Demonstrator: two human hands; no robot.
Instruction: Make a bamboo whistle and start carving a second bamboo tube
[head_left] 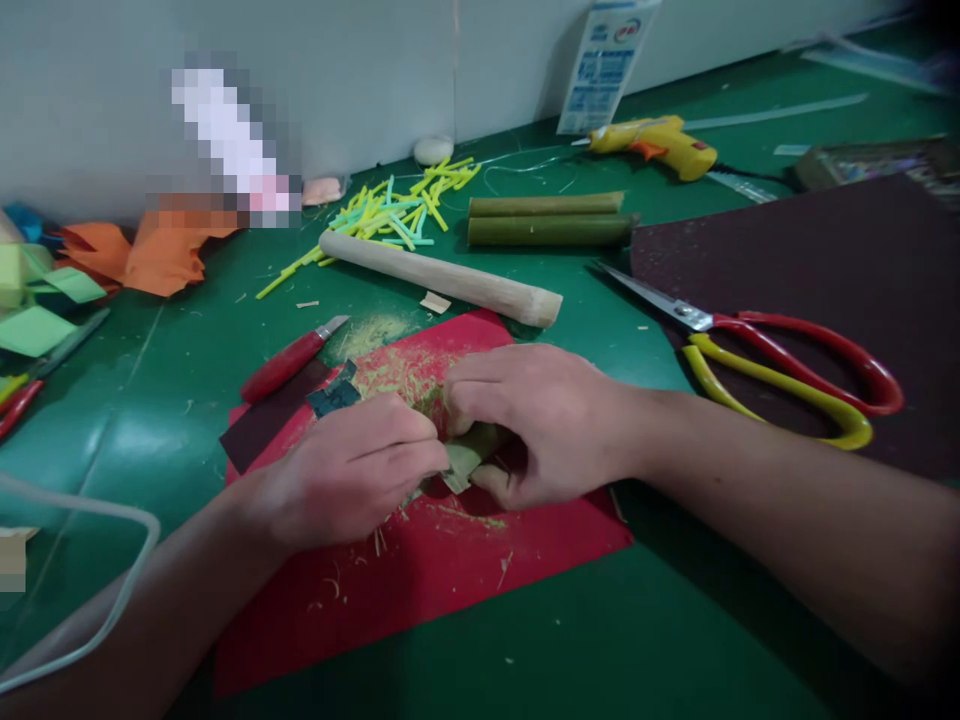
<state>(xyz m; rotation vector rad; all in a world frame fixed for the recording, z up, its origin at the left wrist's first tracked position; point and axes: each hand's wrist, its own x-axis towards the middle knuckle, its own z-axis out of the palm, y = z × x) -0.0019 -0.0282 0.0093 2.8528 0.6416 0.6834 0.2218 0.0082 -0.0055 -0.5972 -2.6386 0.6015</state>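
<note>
Over a red sheet (pixel 450 560) strewn with yellow-green shavings, both of my hands meet at a short, pale green piece of bamboo (pixel 470 452). My right hand (pixel 540 415) curls around it, thumb below and fingers above. The fingers of my left hand (pixel 360 465) are pinched together at its left end; their tips are partly hidden. Most of the piece is covered by my hands. Just beyond my left hand lie a small dark scrap (pixel 335 392), a dark brown strip (pixel 262 425) and a red-handled knife (pixel 292 360).
Scissors (pixel 697 318) with red and yellow handles rest on a dark sheet (pixel 787 260) to the right. Behind are a pale stick (pixel 442 275), green bamboo tubes (pixel 547 230), thin yellow sticks (pixel 375 215) and a yellow glue gun (pixel 652 145). A white cable (pixel 142 520) loops at left.
</note>
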